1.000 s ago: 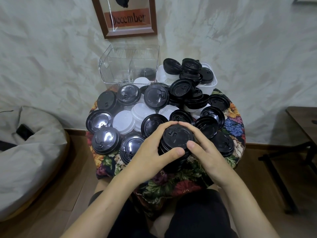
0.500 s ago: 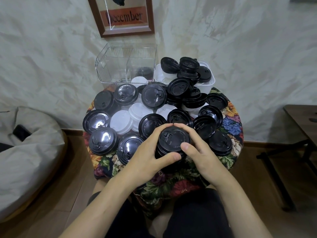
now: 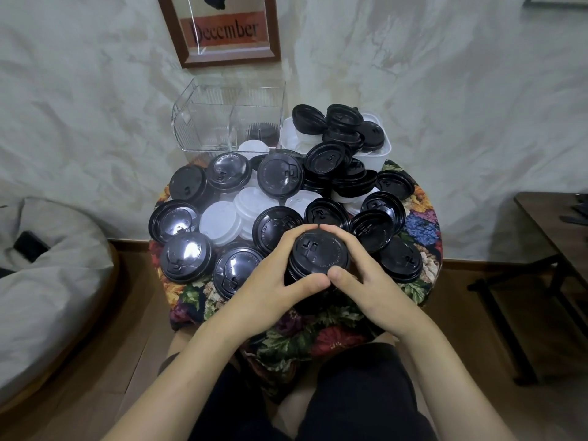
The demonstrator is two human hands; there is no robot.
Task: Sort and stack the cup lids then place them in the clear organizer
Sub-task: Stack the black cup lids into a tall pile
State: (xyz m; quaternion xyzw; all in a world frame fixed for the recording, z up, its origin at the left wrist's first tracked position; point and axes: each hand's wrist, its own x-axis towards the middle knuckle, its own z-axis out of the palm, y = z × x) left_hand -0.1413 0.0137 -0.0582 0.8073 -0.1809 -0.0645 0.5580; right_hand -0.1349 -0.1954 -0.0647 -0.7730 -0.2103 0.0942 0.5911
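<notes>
Both hands are cupping a stack of black lids (image 3: 319, 254) at the near edge of the worktop (image 3: 424, 227).
- The left hand (image 3: 273, 281) is wrapping the stack's left side, and the right hand (image 3: 369, 281) is taking the right side.
- The fingers (image 3: 294, 238) are curling round the top rim and clamping on it. The index tips are meeting at the far side and the thumbs are touching at the near side.
- Judging by this ring grip, the hands are squaring the lids so they nest true. An even squeeze from all sides stops a loose stack fanning out.

Loose black lids are lying all around and overlapping, some dome up and some showing the hollow underside. White lids (image 3: 221, 222) are sitting in a cluster left of centre, partly under black ones, so the colours are not yet separated. A white tub (image 3: 383, 151) at the far right is overflowing with more black lids.

The clear organizer (image 3: 203, 122) is standing at the far left, by the wall, with a divider splitting it in two. The right compartment is holding what looks like a short dark stack (image 3: 261, 132). Glare is making the left compartment hard to read.

Judgement: the sorting is at an early stage, with most lids unstacked. The way to the organizer is crossing the whole pile, so carrying this stack there is likely calling for a firm two-sided hold.
</notes>
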